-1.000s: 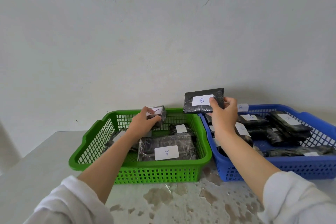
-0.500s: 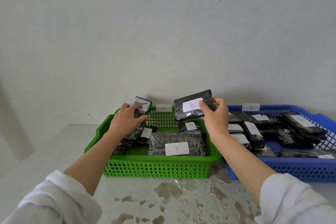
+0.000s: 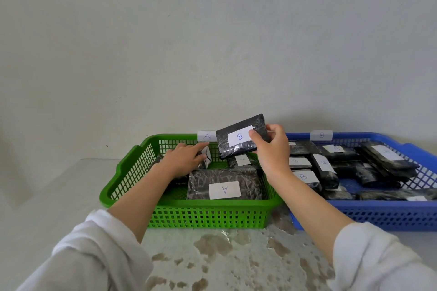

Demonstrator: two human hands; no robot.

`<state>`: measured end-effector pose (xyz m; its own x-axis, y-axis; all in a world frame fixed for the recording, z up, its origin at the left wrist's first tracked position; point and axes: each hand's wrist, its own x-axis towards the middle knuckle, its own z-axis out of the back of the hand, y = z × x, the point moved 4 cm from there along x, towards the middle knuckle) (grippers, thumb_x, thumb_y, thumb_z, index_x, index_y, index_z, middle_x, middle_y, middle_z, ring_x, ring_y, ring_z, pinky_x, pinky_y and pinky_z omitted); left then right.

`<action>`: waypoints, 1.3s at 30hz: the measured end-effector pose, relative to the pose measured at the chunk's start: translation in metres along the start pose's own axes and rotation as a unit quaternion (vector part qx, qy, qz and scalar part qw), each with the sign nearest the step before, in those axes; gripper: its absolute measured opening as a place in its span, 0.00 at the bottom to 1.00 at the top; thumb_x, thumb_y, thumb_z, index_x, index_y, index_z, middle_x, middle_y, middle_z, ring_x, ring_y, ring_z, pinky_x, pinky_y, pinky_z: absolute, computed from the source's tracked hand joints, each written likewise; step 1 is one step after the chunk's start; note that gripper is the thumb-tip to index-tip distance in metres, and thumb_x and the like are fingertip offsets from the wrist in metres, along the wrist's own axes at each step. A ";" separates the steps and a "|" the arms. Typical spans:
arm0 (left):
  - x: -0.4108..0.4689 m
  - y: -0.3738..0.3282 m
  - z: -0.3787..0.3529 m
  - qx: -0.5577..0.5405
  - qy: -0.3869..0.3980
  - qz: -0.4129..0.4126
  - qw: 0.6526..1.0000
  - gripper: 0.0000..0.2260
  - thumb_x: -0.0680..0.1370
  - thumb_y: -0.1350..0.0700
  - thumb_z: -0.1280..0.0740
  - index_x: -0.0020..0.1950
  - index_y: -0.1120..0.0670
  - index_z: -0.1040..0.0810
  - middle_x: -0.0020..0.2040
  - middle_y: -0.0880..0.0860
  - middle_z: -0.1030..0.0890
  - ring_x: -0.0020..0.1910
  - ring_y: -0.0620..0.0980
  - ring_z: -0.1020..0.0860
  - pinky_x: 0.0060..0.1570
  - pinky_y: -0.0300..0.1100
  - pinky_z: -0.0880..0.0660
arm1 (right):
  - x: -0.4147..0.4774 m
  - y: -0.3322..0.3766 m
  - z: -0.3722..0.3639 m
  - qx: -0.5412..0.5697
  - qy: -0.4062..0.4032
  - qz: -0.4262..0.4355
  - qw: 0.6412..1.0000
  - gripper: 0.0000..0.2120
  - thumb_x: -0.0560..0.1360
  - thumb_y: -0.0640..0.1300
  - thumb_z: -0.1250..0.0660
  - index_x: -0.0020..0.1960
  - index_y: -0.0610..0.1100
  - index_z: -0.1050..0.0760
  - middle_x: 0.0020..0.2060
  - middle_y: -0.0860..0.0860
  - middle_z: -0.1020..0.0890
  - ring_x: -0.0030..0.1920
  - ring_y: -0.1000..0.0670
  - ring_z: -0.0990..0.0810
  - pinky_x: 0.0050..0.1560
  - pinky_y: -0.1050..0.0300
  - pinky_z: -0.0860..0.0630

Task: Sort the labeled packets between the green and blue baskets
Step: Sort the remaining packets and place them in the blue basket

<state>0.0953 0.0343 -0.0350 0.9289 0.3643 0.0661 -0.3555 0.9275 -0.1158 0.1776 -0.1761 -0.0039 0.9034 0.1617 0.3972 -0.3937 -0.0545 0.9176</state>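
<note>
Sorting seems well along, yet the right hand (image 3: 272,151) pinches a B packet (image 3: 241,139) above the green basket (image 3: 189,207), left of the blue basket (image 3: 378,210), while the left hand (image 3: 182,160) touches a small packet (image 3: 207,157) inside, grip unclear.
</note>
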 end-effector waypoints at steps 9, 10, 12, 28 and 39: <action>-0.025 -0.024 0.009 -0.050 -0.102 -0.072 0.991 0.20 0.79 0.41 0.46 0.68 0.47 0.29 0.68 0.49 0.29 0.69 0.51 0.36 0.66 0.56 0.36 | -0.006 0.007 0.010 -0.002 -0.007 -0.005 1.000 0.14 0.73 0.44 0.30 0.55 0.43 0.30 0.46 0.47 0.20 0.47 0.48 0.20 0.48 0.46 0.21; -0.031 -0.030 0.011 -0.055 -0.112 -0.098 0.987 0.20 0.78 0.40 0.44 0.64 0.48 0.25 0.64 0.49 0.26 0.66 0.50 0.33 0.64 0.53 0.33 | -0.007 0.008 0.012 -0.001 -0.010 -0.006 1.000 0.14 0.73 0.44 0.30 0.55 0.43 0.30 0.46 0.47 0.21 0.47 0.47 0.20 0.49 0.44 0.21; -0.039 -0.039 0.011 -0.032 -0.092 -0.136 0.986 0.23 0.76 0.36 0.43 0.57 0.50 0.20 0.57 0.49 0.25 0.58 0.48 0.29 0.57 0.48 0.28 | -0.009 0.010 0.018 -0.002 -0.011 -0.008 1.000 0.14 0.73 0.44 0.30 0.55 0.43 0.30 0.45 0.48 0.21 0.46 0.47 0.20 0.49 0.42 0.21; -0.044 -0.021 0.015 -0.160 0.002 -0.058 0.985 0.15 0.75 0.40 0.37 0.47 0.51 0.31 0.37 0.48 0.25 0.31 0.45 0.30 0.31 0.35 0.33 | -0.009 0.020 0.042 -0.011 -0.029 0.007 0.999 0.14 0.73 0.44 0.31 0.56 0.43 0.30 0.45 0.50 0.22 0.42 0.52 0.23 0.40 0.62 0.27; -0.069 0.069 0.064 -0.145 -0.135 0.093 0.976 0.19 0.75 0.41 0.37 0.49 0.56 0.31 0.37 0.54 0.22 0.33 0.52 0.25 0.33 0.43 0.31 | -0.004 0.018 0.028 0.042 -0.070 -0.034 0.996 0.11 0.73 0.43 0.31 0.51 0.44 0.31 0.40 0.53 0.24 0.48 0.45 0.22 0.51 0.46 0.24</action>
<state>0.0001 0.0784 0.0163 0.7756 0.5701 0.2710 -0.4354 0.7940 -0.4241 0.1712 -0.2055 0.0114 0.9450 0.0285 0.3259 -0.3197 -0.1308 0.9384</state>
